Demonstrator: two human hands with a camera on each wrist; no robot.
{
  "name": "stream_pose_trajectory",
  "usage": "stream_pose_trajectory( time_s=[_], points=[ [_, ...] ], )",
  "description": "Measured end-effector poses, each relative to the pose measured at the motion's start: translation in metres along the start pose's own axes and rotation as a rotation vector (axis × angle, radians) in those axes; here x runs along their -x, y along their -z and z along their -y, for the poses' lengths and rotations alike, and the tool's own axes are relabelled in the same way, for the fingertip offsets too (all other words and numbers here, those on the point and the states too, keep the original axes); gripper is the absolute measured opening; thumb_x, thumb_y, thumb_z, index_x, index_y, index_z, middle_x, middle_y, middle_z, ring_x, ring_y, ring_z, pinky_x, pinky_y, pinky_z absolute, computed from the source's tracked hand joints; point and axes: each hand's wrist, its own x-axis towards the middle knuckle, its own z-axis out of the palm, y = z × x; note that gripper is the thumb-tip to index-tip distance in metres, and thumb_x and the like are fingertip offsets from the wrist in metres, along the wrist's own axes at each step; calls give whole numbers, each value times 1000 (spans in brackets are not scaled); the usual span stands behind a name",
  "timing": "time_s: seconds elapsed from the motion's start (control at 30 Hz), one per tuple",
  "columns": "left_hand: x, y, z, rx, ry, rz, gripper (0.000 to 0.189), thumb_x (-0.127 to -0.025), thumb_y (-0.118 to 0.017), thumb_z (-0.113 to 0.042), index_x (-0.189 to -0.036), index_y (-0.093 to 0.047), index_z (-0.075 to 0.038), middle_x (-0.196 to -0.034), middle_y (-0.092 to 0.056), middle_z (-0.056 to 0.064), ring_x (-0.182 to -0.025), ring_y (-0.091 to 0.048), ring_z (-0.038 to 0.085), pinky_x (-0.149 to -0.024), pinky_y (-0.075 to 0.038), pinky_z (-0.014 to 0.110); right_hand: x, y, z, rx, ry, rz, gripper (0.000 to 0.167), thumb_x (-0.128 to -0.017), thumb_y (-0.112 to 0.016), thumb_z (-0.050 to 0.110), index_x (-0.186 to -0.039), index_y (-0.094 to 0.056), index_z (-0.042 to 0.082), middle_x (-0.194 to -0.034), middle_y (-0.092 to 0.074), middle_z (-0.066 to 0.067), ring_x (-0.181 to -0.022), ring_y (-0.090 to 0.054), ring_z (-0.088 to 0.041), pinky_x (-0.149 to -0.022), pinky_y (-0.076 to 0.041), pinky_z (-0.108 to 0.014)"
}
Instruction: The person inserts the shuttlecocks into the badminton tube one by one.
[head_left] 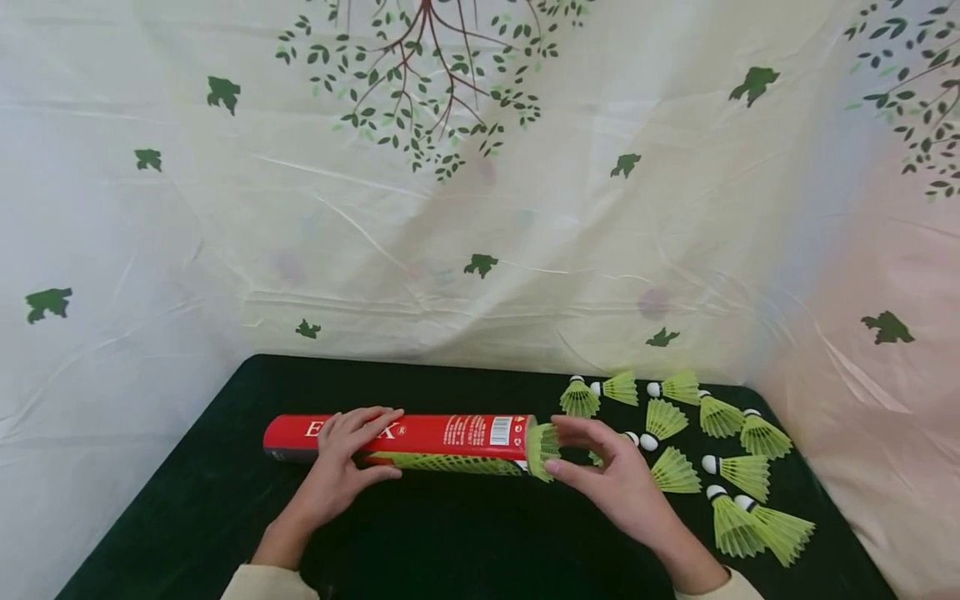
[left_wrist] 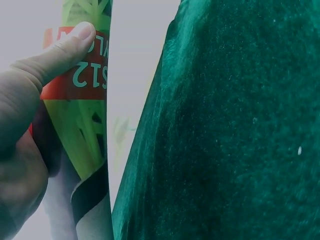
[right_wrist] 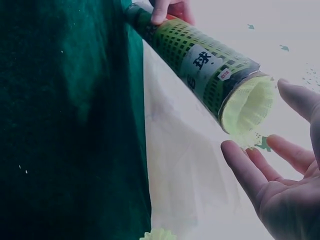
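Note:
A red shuttlecock tube (head_left: 457, 429) with green patterned side panels lies sideways in front of me. My left hand (head_left: 347, 454) grips it near the middle, fingers over the top and thumb along the near side, as the left wrist view also shows. At its right end the yellow-green skirt of a shuttlecock (right_wrist: 248, 106) sticks out of the opening; its cork is hidden inside. My right hand (head_left: 618, 479) is beside that skirt, thumb and fingers spread around it. In the right wrist view the fingers (right_wrist: 240, 162) stand a little apart from the skirt's rim.
Several loose yellow-green shuttlecocks (head_left: 738, 475) with white corks lie scattered on the right part of the dark green table cloth (head_left: 450, 542). One shuttlecock is partly behind my right hand. A pale curtain (head_left: 420, 250) with leaf prints hangs behind and around the table.

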Motion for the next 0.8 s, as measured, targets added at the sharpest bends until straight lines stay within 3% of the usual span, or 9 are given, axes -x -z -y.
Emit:
stream_pose_trajectory(
  time_s=[0.13, 0.3, 0.43, 0.8],
  points=[
    [2, 1, 1, 9, 8, 4, 85, -75, -90, -25, -148, -48, -39, -143, -48, 0, -131, -38, 25, -109, -7, 68, -1, -2, -3, 2, 10, 10, 54, -86, -81, 22, -135, -61, 13, -127, -64, -7, -115, -60, -24, -97, -46, -52],
    [1, 3, 1, 23, 7, -4, 84, -75, -89, -27, -148, -48, -40, -144, -48, -1, -132, -38, 24, -109, -7, 68, 0, -6, -4, -87, -29, 33, 58, -86, -81, 17, -138, -58, 10, -128, -61, -13, -119, -58, -30, -91, -54, -34],
    [0, 3, 2, 19, -1, -2, 84, -76, -89, -28, -148, -48, -39, -144, -48, -1, -132, -38, 24, -109, -8, 68, 2, -6, -4, -92, -63, 33, 59, -86, -82, 20, -139, -57, 12, -132, -60, -11, -123, -57, -31, -90, -54, -29],
    [0, 2, 2, 10, -12, -11, 84, -75, -90, -27, -147, -49, -38, -144, -48, -1, -131, -38, 24, -109, -9, 66, 11, -8, -11, 2, -102, 169, 67, -90, -77, 30, -148, -49, 11, -148, -51, -13, -135, -48, -33, -105, -44, -48]
  ],
)
